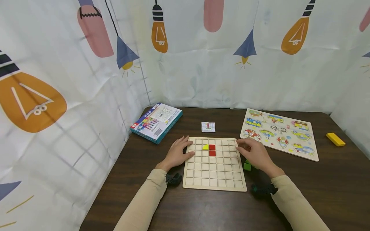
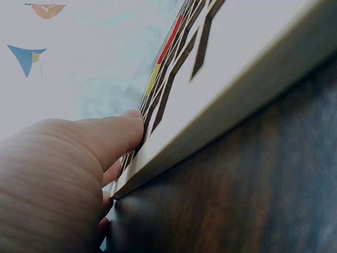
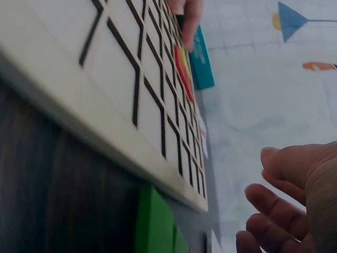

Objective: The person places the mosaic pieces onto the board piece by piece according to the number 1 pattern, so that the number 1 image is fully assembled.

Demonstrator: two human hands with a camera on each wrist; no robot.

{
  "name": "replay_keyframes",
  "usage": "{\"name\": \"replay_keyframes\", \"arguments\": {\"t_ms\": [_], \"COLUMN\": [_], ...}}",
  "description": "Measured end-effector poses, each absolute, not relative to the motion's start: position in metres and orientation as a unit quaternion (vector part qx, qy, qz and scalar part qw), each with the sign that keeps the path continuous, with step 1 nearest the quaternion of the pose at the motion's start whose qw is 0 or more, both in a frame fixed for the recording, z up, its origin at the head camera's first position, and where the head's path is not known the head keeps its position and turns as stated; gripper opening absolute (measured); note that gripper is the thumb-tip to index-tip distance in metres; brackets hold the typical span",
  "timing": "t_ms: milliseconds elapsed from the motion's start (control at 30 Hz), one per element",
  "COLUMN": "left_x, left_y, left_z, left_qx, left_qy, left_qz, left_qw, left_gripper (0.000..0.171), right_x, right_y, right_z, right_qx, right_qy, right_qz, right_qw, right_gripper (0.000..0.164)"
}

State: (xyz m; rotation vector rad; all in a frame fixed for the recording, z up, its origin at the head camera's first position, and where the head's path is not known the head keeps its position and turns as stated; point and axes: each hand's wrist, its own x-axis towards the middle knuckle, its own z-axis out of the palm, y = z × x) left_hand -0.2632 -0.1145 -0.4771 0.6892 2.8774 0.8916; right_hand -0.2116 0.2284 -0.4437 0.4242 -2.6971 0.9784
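Note:
A pale wooden grid board (image 1: 214, 178) lies on the table before me. Two red squares (image 1: 212, 150) and a yellow piece (image 1: 205, 147) sit in its upper cells. My left hand (image 1: 177, 153) rests at the board's left edge, its thumb on the surface in the left wrist view. Over by the upper right edge is my right hand (image 1: 255, 154), its fingers loosely bent; the right wrist view shows nothing between the fingers (image 3: 274, 211). Green blocks (image 1: 247, 166) lie beside the board, partly hidden under that hand.
Behind the board lies a small pattern card (image 1: 208, 127). A teal-sided box (image 1: 157, 122) stands at the back left. A vehicle picture board (image 1: 278, 134) lies at the right, with a yellow block (image 1: 335, 139) beyond it. Printed curtains hang around the brown table (image 1: 185, 211).

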Motion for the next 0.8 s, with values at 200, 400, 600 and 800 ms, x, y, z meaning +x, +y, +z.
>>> {"name": "replay_keyframes", "arguments": {"t_ms": [200,400,600,800], "left_x": [-0.263,-0.264,-0.265,-0.262], "left_y": [-0.115,-0.115,-0.116,-0.115], "left_z": [-0.476,-0.477,-0.476,-0.476], "left_qx": [0.227,0.225,0.224,0.222], "left_qy": [0.928,0.931,0.931,0.932], "left_qz": [0.293,0.287,0.286,0.286], "left_qw": [0.025,0.026,0.027,0.024], "left_gripper": [0.057,0.058,0.058,0.057], "right_x": [-0.202,-0.195,-0.193,-0.196], "right_y": [0.261,0.283,0.291,0.291], "right_z": [-0.440,-0.443,-0.453,-0.465], "right_qx": [0.128,0.102,0.085,0.087], "right_qy": [-0.923,-0.930,-0.941,-0.947], "right_qz": [0.332,0.320,0.310,0.300], "right_qw": [0.148,0.150,0.106,0.077], "right_gripper": [0.027,0.028,0.033,0.033]}}
